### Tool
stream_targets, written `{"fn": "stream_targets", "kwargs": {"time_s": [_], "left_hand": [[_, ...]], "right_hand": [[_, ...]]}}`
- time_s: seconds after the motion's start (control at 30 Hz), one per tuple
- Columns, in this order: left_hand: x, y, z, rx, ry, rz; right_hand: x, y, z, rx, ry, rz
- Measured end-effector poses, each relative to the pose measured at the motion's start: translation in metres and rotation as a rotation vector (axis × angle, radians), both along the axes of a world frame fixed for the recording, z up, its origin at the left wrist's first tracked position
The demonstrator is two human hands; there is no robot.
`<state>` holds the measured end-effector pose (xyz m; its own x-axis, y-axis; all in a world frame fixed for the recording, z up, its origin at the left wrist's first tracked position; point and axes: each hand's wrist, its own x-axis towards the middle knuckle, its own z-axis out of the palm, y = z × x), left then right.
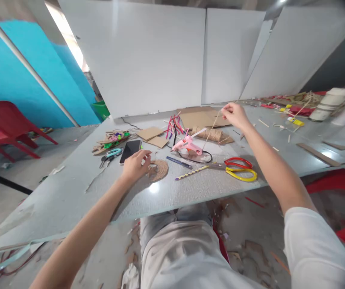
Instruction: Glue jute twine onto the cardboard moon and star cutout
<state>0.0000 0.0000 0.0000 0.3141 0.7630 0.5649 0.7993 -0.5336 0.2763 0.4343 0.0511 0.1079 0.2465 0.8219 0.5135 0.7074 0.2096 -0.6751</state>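
The left hand (136, 163) rests on the table (70, 192) near its front edge, fingers curled down and pressing on the near-left rim of a flat coiled twine disc (158, 170); the grip is a hold-down rather than a full grasp, and the fingertips are partly hidden behind the knuckles. The right hand (235, 114) is raised toward the back edge, thumb and forefinger pinched on the end of a thin twine strand (213, 127). That strand runs taut on a slant, down and to the left from the pinch toward the twine spool (213, 135), which lies on its side just below and left of the right hand. The strand's long axis thus points from the back right toward the middle of the table; whether it carries on to the disc cannot be told. The disc lies well apart from the right hand and directly under the left, so the left hand is the nearer. Between the two hands stand a pink glue gun (188, 144), a blue pen (178, 162) and a striped stick (192, 173); red and yellow scissors (239, 168) lie toward the front edge on the right. A dark phone (130, 150) lies just behind the left hand.
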Motion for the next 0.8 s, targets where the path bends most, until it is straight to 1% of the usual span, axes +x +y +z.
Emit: {"fn": "stream_targets", "kwargs": {"time_s": [0.1, 0.2, 0.27, 0.3, 0.37, 0.47, 0.53, 0.57, 0.63, 0.7, 0.8], "left_hand": [[0.008, -0.003, 0.011, 0.025, -0.065, -0.062], [0.023, -0.003, 0.032, 0.049, -0.089, -0.146], [0.040, -0.001, 0.054, 0.070, -0.102, -0.171], [0.051, 0.001, 0.067, 0.077, -0.111, -0.197], [0.076, 0.005, 0.096, 0.071, -0.197, -0.252], [0.118, 0.017, 0.138, -0.007, -0.371, -0.432], [0.146, 0.028, 0.157, -0.045, -0.484, -0.535], [0.159, 0.035, 0.163, -0.069, -0.502, -0.570], [0.182, 0.050, 0.168, -0.108, -0.506, -0.611], [0.200, 0.066, 0.167, -0.131, -0.541, -0.648], [0.220, 0.084, 0.164, -0.184, -0.607, -0.704]], "right_hand": [[-0.005, 0.005, 0.016, 0.106, -0.044, -0.014], [-0.006, 0.009, 0.032, 0.218, -0.026, -0.018], [-0.006, 0.011, 0.043, 0.252, 0.018, 0.036], [-0.006, 0.011, 0.047, 0.256, 0.046, 0.076], [-0.008, 0.010, 0.054, 0.254, 0.096, 0.148], [-0.010, 0.002, 0.060, 0.256, 0.142, 0.182], [-0.011, -0.004, 0.063, 0.255, 0.161, 0.194], [-0.011, -0.007, 0.064, 0.252, 0.167, 0.205], [-0.010, -0.011, 0.069, 0.248, 0.168, 0.232], [-0.011, -0.013, 0.076, 0.253, 0.166, 0.251], [-0.015, -0.016, 0.095, 0.257, 0.201, 0.236]]}}
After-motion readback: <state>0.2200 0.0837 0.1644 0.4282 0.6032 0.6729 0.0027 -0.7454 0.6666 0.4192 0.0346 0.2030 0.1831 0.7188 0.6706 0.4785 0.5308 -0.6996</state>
